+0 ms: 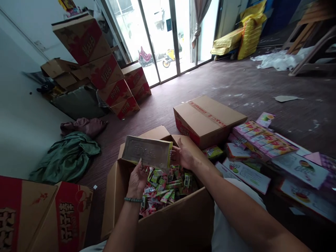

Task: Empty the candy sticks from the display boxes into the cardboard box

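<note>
Over an open cardboard box [183, 204] on the floor, my left hand [138, 180] grips a flat rectangular candy box [147, 151] at its near edge. My thumb lies on its grey-brown, embossed face, and a yellow-green edge shows on its right side. At that right end is my right hand [183, 155], thumb spread and fingers stretched toward the flat box; whether they touch it I cannot tell. Below, the cardboard box holds many small wrapped candies [162, 190] in green, pink and red. A bracelet [133, 200] circles my left wrist.
A taped carton [207, 117] stands just beyond the open box. Printed candy boxes [265, 138] lie piled at right. Red-and-brown cartons [105, 71] are stacked at back left, beside green cloth [70, 155]. Another carton [47, 213] is at near left. Glass doors [160, 38] are behind.
</note>
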The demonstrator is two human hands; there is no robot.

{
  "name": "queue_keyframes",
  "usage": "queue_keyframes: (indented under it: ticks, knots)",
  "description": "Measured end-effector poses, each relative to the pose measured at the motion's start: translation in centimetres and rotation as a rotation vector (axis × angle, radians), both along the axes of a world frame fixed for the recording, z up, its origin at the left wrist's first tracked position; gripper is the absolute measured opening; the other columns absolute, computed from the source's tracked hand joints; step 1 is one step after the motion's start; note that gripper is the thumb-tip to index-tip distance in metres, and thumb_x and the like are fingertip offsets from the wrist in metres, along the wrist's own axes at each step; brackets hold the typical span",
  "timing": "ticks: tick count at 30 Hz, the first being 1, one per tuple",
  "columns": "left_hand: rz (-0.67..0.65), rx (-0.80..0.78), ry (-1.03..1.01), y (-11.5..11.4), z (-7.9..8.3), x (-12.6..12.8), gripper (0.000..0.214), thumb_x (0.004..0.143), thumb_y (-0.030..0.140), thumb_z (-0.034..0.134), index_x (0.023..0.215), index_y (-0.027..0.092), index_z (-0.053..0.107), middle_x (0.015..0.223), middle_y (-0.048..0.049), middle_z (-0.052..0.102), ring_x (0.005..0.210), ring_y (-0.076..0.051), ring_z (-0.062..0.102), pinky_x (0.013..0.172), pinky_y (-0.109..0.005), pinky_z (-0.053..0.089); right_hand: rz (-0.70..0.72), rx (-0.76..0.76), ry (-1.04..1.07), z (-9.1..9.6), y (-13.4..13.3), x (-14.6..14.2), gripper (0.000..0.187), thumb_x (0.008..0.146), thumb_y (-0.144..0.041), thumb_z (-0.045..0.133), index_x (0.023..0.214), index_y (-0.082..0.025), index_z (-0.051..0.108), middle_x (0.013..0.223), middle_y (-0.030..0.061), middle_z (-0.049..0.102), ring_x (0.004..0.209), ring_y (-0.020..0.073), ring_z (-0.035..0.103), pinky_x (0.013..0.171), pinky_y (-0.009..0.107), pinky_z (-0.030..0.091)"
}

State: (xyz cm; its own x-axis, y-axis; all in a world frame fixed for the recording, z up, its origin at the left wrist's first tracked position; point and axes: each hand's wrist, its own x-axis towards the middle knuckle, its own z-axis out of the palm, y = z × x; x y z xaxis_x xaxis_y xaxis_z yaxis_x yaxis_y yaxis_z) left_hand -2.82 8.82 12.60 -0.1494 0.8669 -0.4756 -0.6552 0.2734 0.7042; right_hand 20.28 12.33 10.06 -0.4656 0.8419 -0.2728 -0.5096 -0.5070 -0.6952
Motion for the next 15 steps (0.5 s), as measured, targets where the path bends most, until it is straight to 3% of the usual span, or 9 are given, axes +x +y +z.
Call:
queue_keyframes:
  ticks: [2,4,6,8,11,13,15]
  knots:
    - [-0.012,0.02,0.04,-0.5,-0.7,0.7,0.009,0.081,0.01,0.062,0.081,0.019,0.062,0.069,0.0038,0.064,0.062,-0.009,0.06,0.07,-0.025,0.051,-0.131,0.171,-0.162,0.8,-1.2,1.1,0.082,0.07,-0.078,0.06,0.131,-0.024,0.05,0.109,0.0079,0.066,0.089,0.0226,0.063,0.075,0.034,0.052]
    - [-0.057,0.043,0.067,-1.0,-1.2,2.3,0.012,0.077,0.011,0.067,0.079,0.019,0.06,0.073,0.0045,0.064,0.069,-0.01,0.062,0.073,-0.026,0.05,-0.314,0.316,-0.388,1.6,-2.7,2.1,0.098,0.061,-0.057,0.082,0.142,-0.029,0.036,0.122,0.006,0.061,0.104,0.0233,0.06,0.085,0.033,0.05]
    - [-0.147,0.069,0.169,-1.2,-1.4,4.4,0.019,0.074,0.017,0.074,0.087,0.021,0.06,0.085,0.0026,0.065,0.081,-0.013,0.063,0.077,-0.028,0.049,-0.527,0.4,-0.536,2.3,-4.4,3.4,0.107,0.059,-0.044,0.086,0.147,-0.03,0.027,0.127,0.0053,0.058,0.11,0.0234,0.057,0.093,0.034,0.048]
    - [-0.26,0.164,0.505,-0.9,-1.6,6.9,0.036,0.074,0.03,0.077,0.105,0.023,0.06,0.103,-0.0029,0.065,0.097,-0.019,0.063,0.085,-0.033,0.048,-0.773,0.465,-0.628,3.1,-6.1,5.8,0.101,0.066,-0.044,0.081,0.148,-0.028,0.024,0.129,0.0064,0.056,0.112,0.0228,0.056,0.096,0.035,0.047]
    - [-0.465,0.531,1.272,0.4,-2.6,10.4,0.058,0.079,0.046,0.07,0.128,0.021,0.054,0.136,-0.0158,0.052,0.129,-0.031,0.045,0.108,-0.046,0.034,-1.176,0.56,-0.908,3.6,-9.8,12.0,0.096,0.07,-0.045,0.078,0.148,-0.023,0.026,0.136,0.0107,0.048,0.121,0.0243,0.05,0.104,0.038,0.041]
    - [-0.675,0.757,1.608,1.6,-4.3,12.1,0.061,0.081,0.048,0.066,0.133,0.017,0.053,0.151,-0.0195,0.036,0.142,-0.035,0.027,0.116,-0.049,0.021,-1.39,0.538,-1.204,2.9,-14.0,17.3,0.093,0.071,-0.047,0.076,0.147,-0.02,0.027,0.138,0.0136,0.044,0.126,0.0271,0.046,0.107,0.044,0.038]
    - [-0.941,0.826,1.795,2.7,-6.6,13.1,0.065,0.081,0.047,0.066,0.136,0.017,0.052,0.157,-0.019,0.027,0.145,-0.039,0.018,0.116,-0.052,0.019,-1.526,0.414,-1.556,1.3,-19.5,22.4,0.088,0.074,-0.048,0.074,0.145,-0.019,0.03,0.135,0.0167,0.046,0.124,0.0304,0.046,0.105,0.05,0.037]
